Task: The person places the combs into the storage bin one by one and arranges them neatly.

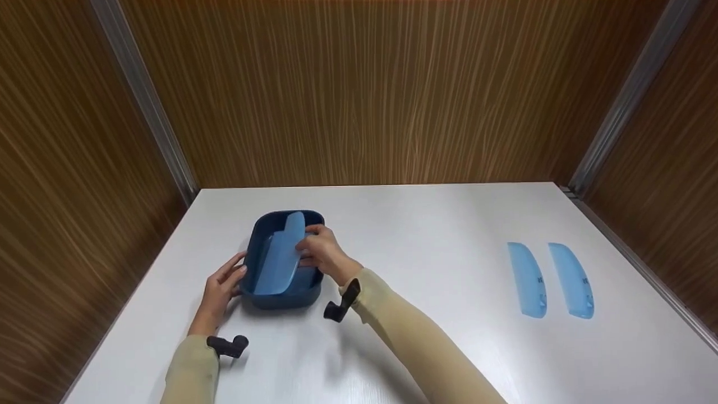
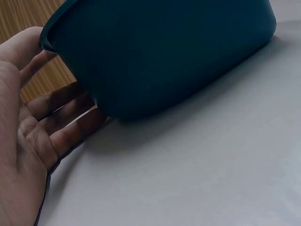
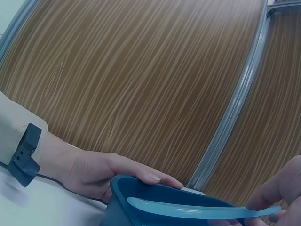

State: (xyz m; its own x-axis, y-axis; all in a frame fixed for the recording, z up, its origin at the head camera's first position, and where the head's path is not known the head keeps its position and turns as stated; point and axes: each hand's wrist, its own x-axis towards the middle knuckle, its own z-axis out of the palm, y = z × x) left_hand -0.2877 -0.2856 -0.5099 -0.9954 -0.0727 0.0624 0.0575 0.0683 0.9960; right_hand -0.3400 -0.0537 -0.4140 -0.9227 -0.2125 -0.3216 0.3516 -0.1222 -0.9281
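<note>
A dark blue rectangular plastic basin with rounded corners stands at the left of the white table. My left hand holds its left side, the thumb up at the rim and the other fingers low against the outer wall in the left wrist view. Over the basin, my right hand pinches a light blue flat plastic piece by its right edge, between thumb and fingers. In the right wrist view that piece appears edge-on, thin and slightly bowed. More light blue plastic shows below it within the basin's outline.
Two similar light blue pieces, each with one straight and one curved edge and small dark print, lie side by side at the table's right. Wood-grain panels with grey metal corner strips enclose the table.
</note>
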